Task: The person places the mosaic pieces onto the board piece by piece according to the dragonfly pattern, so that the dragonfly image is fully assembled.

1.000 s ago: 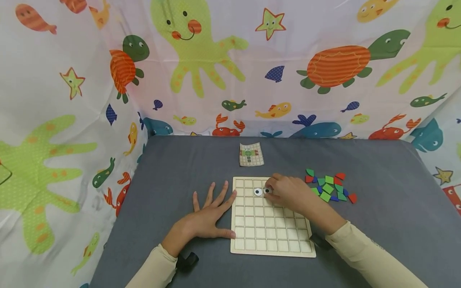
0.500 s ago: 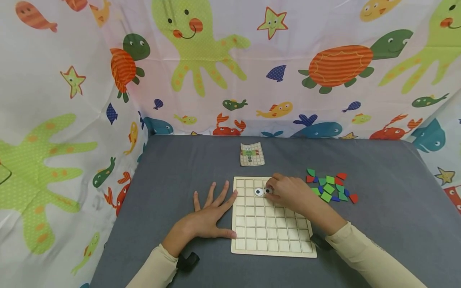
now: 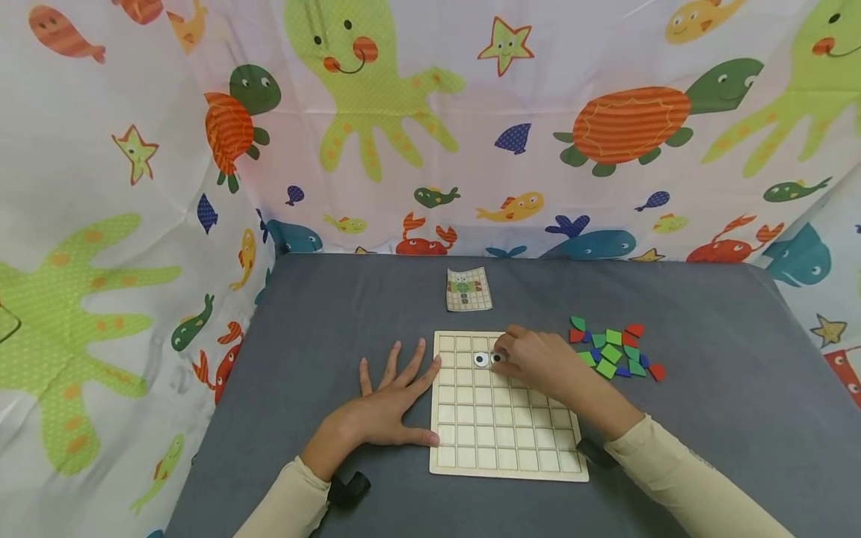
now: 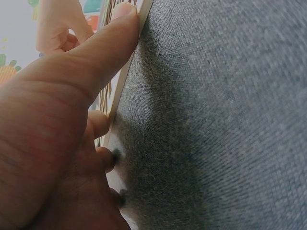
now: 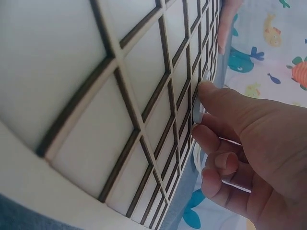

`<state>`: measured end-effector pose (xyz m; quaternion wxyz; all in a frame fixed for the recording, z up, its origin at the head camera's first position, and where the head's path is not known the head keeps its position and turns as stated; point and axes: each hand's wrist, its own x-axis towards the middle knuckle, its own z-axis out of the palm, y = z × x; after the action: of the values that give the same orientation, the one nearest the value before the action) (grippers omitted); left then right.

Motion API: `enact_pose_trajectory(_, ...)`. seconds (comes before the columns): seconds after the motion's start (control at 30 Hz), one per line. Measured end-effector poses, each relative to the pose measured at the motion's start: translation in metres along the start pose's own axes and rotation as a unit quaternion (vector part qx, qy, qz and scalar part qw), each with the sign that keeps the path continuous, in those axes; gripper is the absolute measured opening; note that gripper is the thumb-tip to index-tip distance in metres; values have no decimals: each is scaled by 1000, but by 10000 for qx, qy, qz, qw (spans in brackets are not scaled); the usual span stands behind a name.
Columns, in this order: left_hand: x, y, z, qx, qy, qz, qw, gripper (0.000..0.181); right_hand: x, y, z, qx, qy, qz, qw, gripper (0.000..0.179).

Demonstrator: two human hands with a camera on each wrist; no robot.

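Note:
A pale wooden grid board (image 3: pixel 494 415) lies on the grey table. My left hand (image 3: pixel 383 411) has its fingers spread, with thumb and a fingertip touching the board's left edge; the left wrist view shows the thumb (image 4: pixel 108 48) on the rim. Over the upper part of the board, my right hand (image 3: pixel 538 359) pinches a white round eye piece (image 3: pixel 498 358) with a black pupil, in a cell. In the right wrist view its edge shows as a thin disc (image 5: pixel 197 111) between thumb and finger. A matching eye piece (image 3: pixel 480 359) sits just left of it.
Behind the board lies a small picture card (image 3: pixel 468 290) with a coloured grid figure. Loose green, red and blue pieces (image 3: pixel 610 353) are scattered right of the board. A sea-animal printed curtain (image 3: pixel 403 149) borders the table's back and sides.

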<state>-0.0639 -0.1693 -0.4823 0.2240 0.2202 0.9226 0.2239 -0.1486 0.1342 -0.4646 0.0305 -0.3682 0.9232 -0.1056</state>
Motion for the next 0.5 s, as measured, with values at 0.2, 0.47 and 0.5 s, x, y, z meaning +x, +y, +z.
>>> enact_pose_trajectory(0.2, 1, -2, 3, -113, 91, 89, 9999, 118, 0, -1, -1, 36, 4, 37, 10000, 28)
enact_pose_trajectory(0.47, 2, -5, 4, -294, 96, 224, 9993, 119, 0, 0, 1, -59, 101, -2, 9999, 27)
enact_pose_trajectory(0.5, 2, -6, 5, -340, 104, 238, 9991, 119, 0, 0, 2, -67, 104, 0, 9999, 27)
